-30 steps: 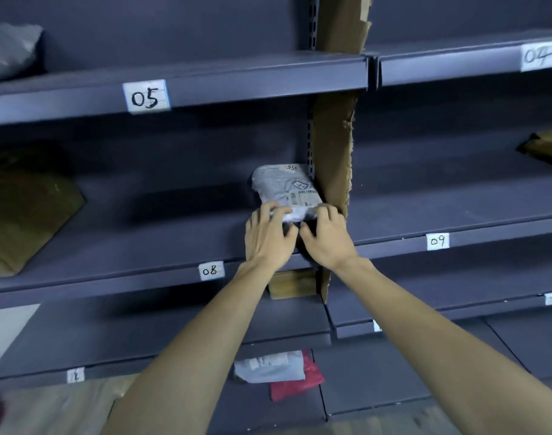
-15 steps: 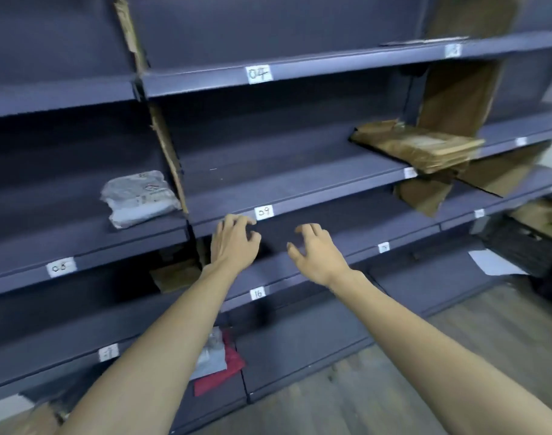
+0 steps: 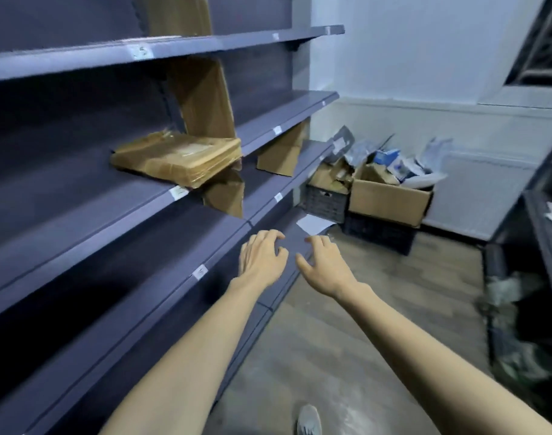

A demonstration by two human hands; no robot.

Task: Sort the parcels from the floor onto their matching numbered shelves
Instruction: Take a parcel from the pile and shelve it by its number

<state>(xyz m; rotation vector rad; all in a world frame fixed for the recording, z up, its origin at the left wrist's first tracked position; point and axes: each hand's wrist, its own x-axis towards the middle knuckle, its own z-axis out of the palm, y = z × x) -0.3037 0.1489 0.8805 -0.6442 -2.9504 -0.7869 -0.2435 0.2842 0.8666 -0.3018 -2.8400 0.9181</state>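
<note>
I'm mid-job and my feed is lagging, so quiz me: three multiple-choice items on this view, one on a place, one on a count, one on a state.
1. Where does the flat brown cardboard parcel lie?
A. on the floor
B. on a grey metal shelf, overhanging its front edge
C. in a crate

2. How many shoes show at the bottom edge?
A. one
B. two
C. none

3. What do the left hand and right hand hold?
A. a parcel each
B. one parcel together
C. nothing

Key: B, it juts past the shelf lip; A, a single grey shoe; C, fingers spread, loosely curled, no grip on anything.
</note>
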